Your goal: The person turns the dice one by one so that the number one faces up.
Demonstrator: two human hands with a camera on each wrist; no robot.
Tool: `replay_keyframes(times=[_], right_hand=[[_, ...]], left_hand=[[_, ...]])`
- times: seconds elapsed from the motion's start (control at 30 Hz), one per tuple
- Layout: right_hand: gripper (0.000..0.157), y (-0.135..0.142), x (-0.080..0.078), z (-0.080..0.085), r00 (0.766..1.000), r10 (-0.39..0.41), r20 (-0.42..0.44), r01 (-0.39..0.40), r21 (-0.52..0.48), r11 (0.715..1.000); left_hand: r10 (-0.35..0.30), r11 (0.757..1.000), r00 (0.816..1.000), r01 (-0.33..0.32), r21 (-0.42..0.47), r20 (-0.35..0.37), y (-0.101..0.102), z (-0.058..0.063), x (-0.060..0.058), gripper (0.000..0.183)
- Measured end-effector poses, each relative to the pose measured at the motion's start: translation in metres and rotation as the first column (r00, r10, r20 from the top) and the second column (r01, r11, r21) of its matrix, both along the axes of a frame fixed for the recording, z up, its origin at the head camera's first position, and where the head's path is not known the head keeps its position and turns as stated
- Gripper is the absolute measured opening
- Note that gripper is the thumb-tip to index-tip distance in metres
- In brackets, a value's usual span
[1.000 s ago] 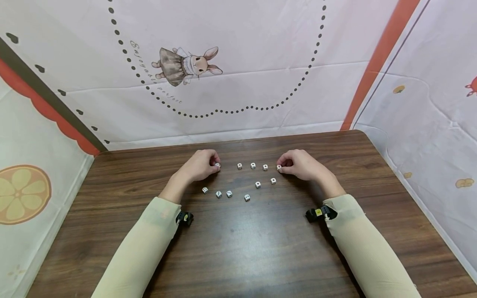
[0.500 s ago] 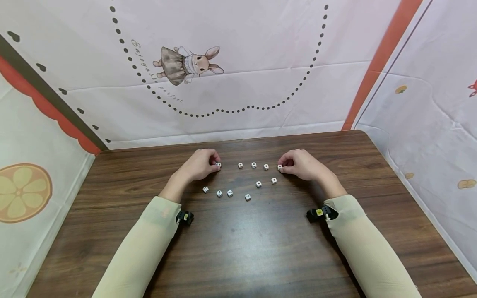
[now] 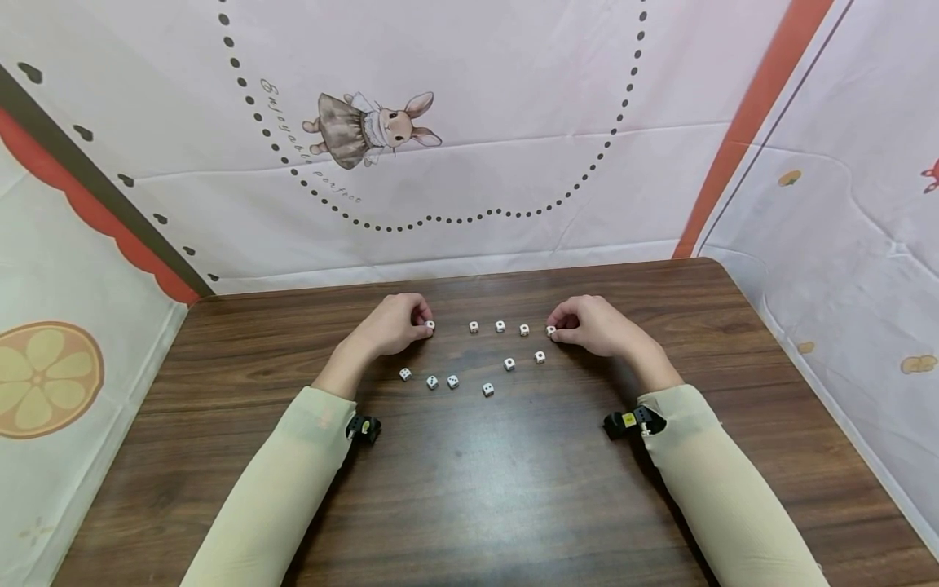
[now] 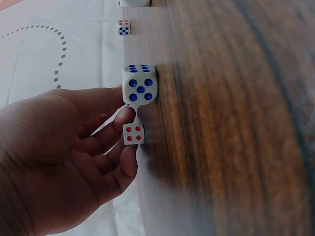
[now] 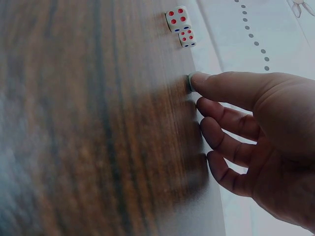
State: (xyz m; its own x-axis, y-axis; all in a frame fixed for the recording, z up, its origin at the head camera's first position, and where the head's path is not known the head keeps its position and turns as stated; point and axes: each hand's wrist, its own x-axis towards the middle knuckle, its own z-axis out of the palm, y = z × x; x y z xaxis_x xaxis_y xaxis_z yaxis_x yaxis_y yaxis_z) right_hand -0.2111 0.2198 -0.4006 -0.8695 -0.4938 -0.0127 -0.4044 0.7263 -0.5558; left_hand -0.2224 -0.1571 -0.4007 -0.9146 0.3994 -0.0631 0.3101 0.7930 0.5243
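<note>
At the table's far side, my left hand (image 3: 398, 325) pinches a small white die (image 3: 429, 325) between thumb and fingers. In the left wrist view this die (image 4: 133, 133) turns a face with red pips to the camera. To the right, my right hand (image 3: 590, 324) holds another white die (image 3: 551, 331) by its fingertips at the table top. The right wrist view shows only a sliver of that die (image 5: 190, 82) past the thumb. Between the hands stand three dice in a loose row, among them a die with one large pip (image 3: 524, 330).
Nearer to me, several more dice are scattered on the brown wooden table (image 3: 469, 505), such as a die at the left (image 3: 405, 374) and another die (image 3: 488, 390) in the middle. A printed cloth (image 3: 513, 179) hangs behind the far table edge.
The head view shifts very slightly. Both hands keep their places and their hold on the dice, and the loose dice stay put.
</note>
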Motion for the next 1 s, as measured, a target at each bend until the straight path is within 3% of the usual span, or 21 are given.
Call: replay_keyframes(times=[1.0], right_hand=[[0.009, 0.0014, -0.0004, -0.0029, 1.0, 0.001, -0.005, -0.001, -0.007, 1.0]], left_hand=[[0.005, 1.0, 1.0, -0.005, -0.006, 0.001, -0.0019, -0.0003, 0.0014, 0.017]])
